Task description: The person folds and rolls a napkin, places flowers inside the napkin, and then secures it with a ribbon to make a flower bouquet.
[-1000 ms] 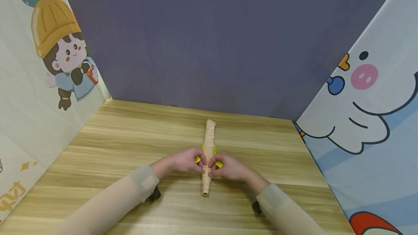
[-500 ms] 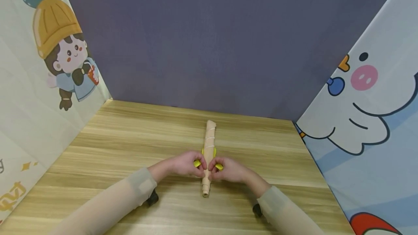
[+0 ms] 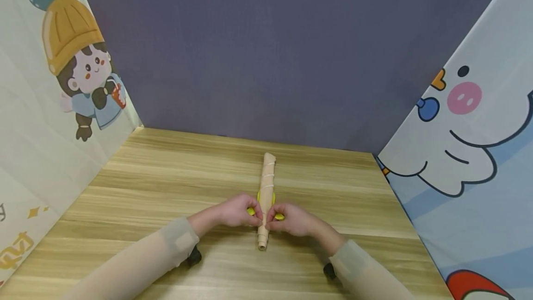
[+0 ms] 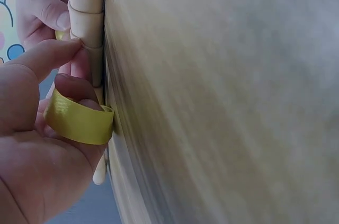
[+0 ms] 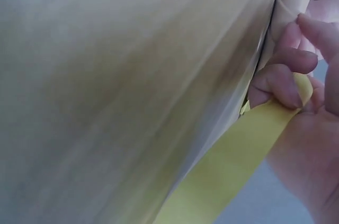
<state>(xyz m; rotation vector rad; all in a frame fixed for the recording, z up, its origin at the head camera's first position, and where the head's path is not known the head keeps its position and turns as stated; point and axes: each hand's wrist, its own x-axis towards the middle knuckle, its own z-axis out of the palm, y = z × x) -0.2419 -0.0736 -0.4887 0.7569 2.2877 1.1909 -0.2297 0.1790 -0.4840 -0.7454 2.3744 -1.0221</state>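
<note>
A slim beige roll point(image 3: 268, 175), with edges winding round it, lies lengthwise on the wooden table. A yellow ribbon point(image 4: 79, 122) shows on both sides of it. My left hand point(image 3: 239, 210) is at the roll's left side. Its thumb touches the roll, and the ribbon loops round its curled fingers. Opposite, my right hand point(image 3: 293, 219) holds the ribbon's other part point(image 5: 228, 160) between curled fingers, its thumb and fingertips close against the roll. Where the ribbon passes the roll is mostly hidden by the hands.
The wooden table point(image 3: 175, 165) extends on both sides. A dark panel point(image 3: 266, 59) stands at its back. Printed cartoon sheets flank it, one on the left point(image 3: 29, 105) and one on the right point(image 3: 495, 207).
Both hands have slid slightly toward the roll's near end, and the ribbon has shifted with them. The roll has stayed almost in place.
</note>
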